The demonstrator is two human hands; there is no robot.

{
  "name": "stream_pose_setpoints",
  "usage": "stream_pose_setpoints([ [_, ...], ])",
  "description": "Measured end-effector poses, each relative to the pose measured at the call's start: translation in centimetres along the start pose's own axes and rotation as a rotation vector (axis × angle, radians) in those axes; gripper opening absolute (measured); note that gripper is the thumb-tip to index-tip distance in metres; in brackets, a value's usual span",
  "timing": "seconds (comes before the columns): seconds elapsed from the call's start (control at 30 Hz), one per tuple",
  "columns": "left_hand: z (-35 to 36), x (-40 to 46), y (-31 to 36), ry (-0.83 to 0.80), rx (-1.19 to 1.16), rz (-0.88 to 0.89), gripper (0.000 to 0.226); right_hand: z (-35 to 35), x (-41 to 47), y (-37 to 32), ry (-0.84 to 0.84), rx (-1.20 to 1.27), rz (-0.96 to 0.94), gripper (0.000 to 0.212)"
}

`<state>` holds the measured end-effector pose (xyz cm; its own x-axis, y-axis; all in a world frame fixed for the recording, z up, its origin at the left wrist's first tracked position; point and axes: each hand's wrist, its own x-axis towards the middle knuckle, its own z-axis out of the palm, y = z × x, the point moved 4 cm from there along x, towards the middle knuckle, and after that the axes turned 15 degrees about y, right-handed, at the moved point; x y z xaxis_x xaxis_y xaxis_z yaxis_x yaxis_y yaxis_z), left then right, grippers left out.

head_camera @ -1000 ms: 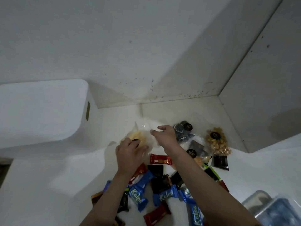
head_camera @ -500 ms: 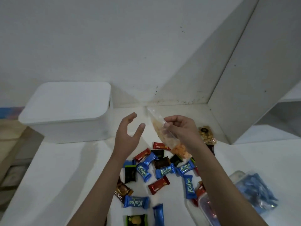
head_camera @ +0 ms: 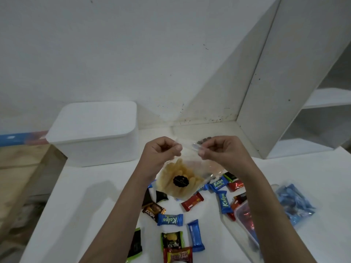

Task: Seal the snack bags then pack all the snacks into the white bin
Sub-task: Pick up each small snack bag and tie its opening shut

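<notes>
A clear snack bag [head_camera: 178, 179] of pale yellow chips with a round black label hangs in the air above the white table. My left hand [head_camera: 161, 150] pinches its top edge at the left end, and my right hand [head_camera: 222, 149] pinches the same edge at the right end. The white bin [head_camera: 95, 133] stands on the table to the left, its lid on. Several small wrapped snacks lie under and in front of the bag, among them a blue Kalpa bar [head_camera: 170, 219] and a red bar [head_camera: 192, 201].
A clear bag of blue-wrapped snacks [head_camera: 293, 203] lies at the right, beside a clear container [head_camera: 245, 219] partly hidden by my right forearm. A dark snack bag [head_camera: 204, 139] peeks out behind my right hand. White walls and a shelf unit [head_camera: 313, 103] close the back and right.
The chip bag came up off the table in my right hand. My left hand, open in the air half a second ago, now pinches the bag's top edge too.
</notes>
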<state>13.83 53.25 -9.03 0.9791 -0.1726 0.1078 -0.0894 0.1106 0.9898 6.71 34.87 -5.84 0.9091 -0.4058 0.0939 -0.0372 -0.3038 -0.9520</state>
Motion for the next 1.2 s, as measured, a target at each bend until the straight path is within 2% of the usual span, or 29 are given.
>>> stream_pose_setpoints([
  [0.13, -1.0, -1.1, 1.5, 0.010, 0.010, 0.038, 0.009, 0.6, -0.7, -1.5, 0.029, -0.083, -0.085, 0.013],
  [0.3, -1.6, -2.0, 2.8, 0.021, 0.075, 0.098, 0.008, 1.8, -1.5, -3.1, 0.027, -0.339, -0.184, 0.005],
  [0.43, -2.2, -1.9, 3.6, 0.085, 0.112, 0.155, 0.017, 3.1, -1.9, -4.1, -0.014, -0.315, -0.217, 0.004],
  [0.63, -2.3, -2.1, 4.4, 0.132, 0.196, 0.264, 0.011, 4.3, -2.1, -5.2, -0.026, -0.281, -0.283, 0.010],
  [0.77, -1.9, -1.9, 4.7, 0.166, 0.202, 0.273, 0.014, 4.6, -1.8, -5.5, -0.005, -0.284, -0.309, 0.010],
  [1.0, -1.3, -1.5, 5.3, 0.121, 0.188, 0.279, 0.019, 4.6, -1.4, -6.0, 0.067, -0.249, -0.376, 0.014],
  [1.2, -1.3, -0.7, 5.6, 0.038, 0.185, 0.234, 0.021, 4.5, -0.4, -5.7, 0.055, -0.201, -0.381, 0.016],
])
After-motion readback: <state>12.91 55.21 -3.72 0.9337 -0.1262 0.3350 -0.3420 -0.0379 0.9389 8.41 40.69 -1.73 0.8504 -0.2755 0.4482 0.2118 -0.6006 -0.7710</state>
